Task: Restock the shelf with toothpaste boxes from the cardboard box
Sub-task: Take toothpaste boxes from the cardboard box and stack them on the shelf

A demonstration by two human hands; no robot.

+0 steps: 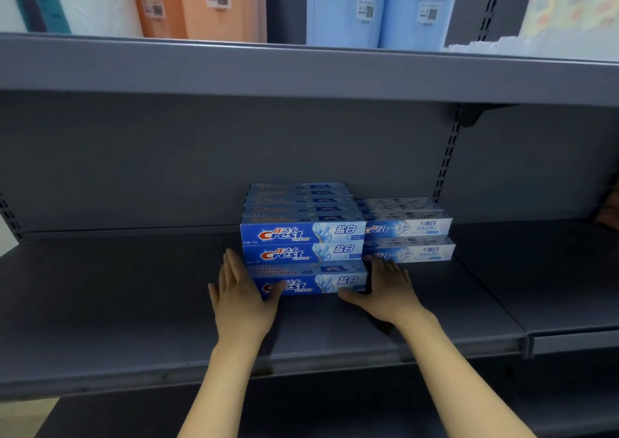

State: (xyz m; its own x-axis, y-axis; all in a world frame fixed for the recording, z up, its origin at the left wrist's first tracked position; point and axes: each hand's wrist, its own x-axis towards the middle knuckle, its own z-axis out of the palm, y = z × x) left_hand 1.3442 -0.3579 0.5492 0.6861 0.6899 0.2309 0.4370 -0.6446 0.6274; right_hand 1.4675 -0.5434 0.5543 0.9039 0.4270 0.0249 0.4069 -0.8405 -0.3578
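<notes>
— What sits closest to the camera?

— Two bare forearms reaching up onto the grey shelf [134, 320]. The left hand [241, 298] lies with straight fingers along the left end of the front toothpaste box [311, 280], its thumb crossing the box's front face. The right hand [385, 290] does the same at the right end, fingers extended past the box's end, thumb along the lower front edge. Neither hand curls round the box; both press flat against it, one at each end.

— And where is that box?

— It lies flat on the shelf, long side toward the camera, just in front of the blue stack [303, 233], touching or nearly touching its lowest box.

— What is behind it?

— The blue stack shows two boxes at the front and further rows behind them toward the back panel. Just to its right stands a paler white-blue stack [408, 236], also two high, touching the blue one.

— Farther still?

— The upper shelf [301, 72] carries orange packs [197, 2] and light blue packs [382, 5], labels too blurred to read.
</notes>
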